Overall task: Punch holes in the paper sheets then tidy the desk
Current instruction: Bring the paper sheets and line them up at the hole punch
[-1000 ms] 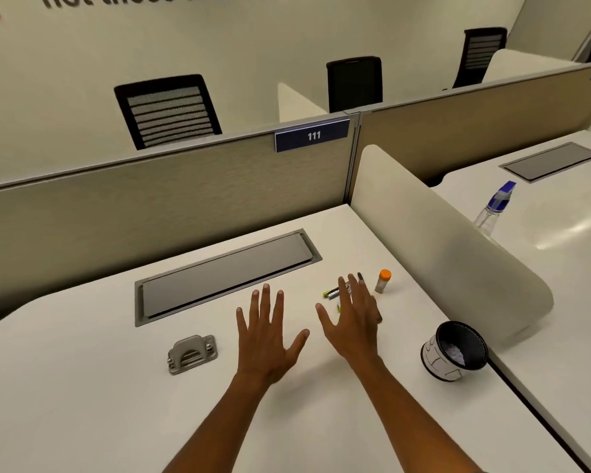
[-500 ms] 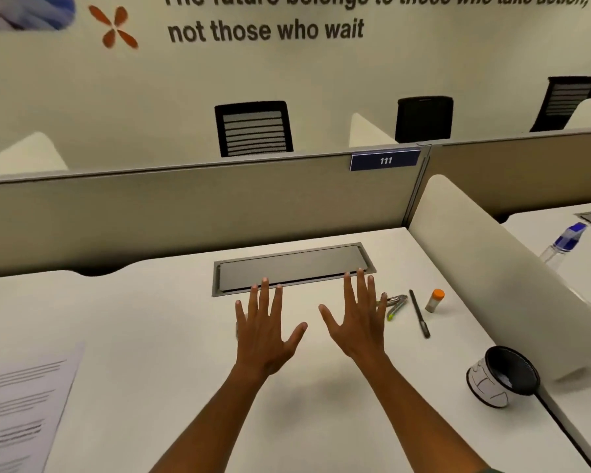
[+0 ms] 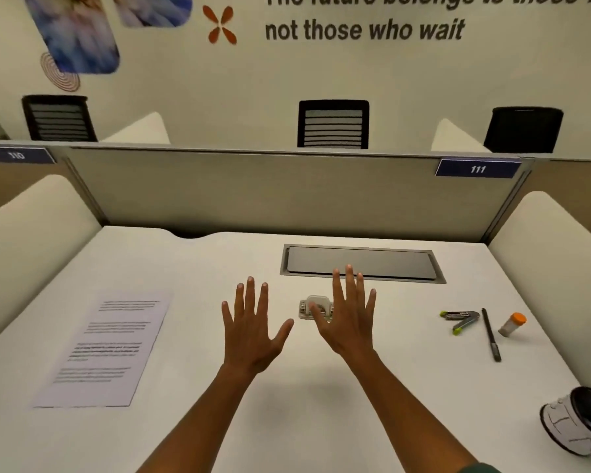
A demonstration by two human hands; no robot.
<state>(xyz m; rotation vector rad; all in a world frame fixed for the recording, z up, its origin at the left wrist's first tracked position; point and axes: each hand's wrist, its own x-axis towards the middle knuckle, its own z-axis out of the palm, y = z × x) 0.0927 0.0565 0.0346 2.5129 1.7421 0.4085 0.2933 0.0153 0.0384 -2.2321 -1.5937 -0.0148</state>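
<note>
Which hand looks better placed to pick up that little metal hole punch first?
The right hand, probably. It hovers open almost directly in front of the hole punch, its thumb overlapping it in view. The left hand, also open, lies further left, nearer the paper sheet.

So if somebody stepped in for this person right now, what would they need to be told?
Left hand: open, fingers spread, holding nothing.
Right hand: open, holding nothing, in front of the hole punch.
The paper sheets lie flat on the desk's left side, apart from the punch.
Done: nothing visibly punched.
Left: punch the sheets, then tidy the stapler, pen, orange-capped vial and tipped cup.
</note>
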